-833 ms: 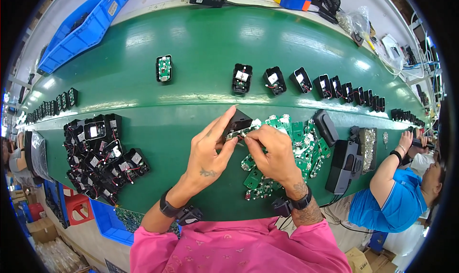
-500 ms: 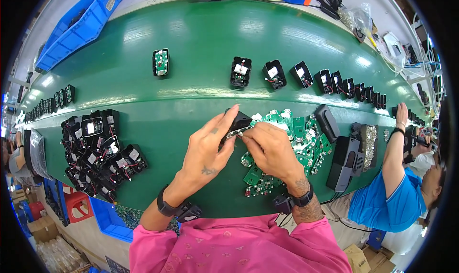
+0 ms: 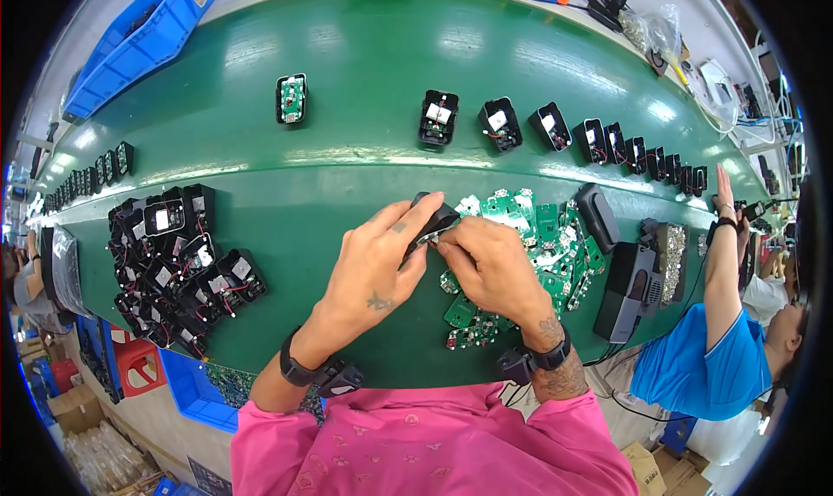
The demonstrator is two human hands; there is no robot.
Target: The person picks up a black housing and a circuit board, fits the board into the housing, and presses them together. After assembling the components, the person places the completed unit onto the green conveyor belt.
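A small black plastic housing [image 3: 431,222] is tilted in my left hand [image 3: 373,257], whose fingers close round its side. My right hand [image 3: 493,260] is pinched against the housing's near edge; what lies between its fingertips is too small and covered to make out. Beside and beneath the right hand spreads a loose heap of green circuit boards [image 3: 547,223]. To the left is a pile of open black housings [image 3: 165,275] with white blocks and red wires inside. The inside of the held housing is turned away.
A row of open housings [image 3: 501,125] runs along the far side toward the right. One housing with a green board [image 3: 292,98] stands apart. A dark device [image 3: 620,292] and a tray of small metal parts [image 3: 671,262] lie right, near a co-worker in blue [image 3: 698,357]. A blue bin [image 3: 143,45] is far left.
Both hands stay together at the housing, with only slight finger shifts. The whole view has shifted a little. At the right, the co-worker's outstretched arm has moved slightly.
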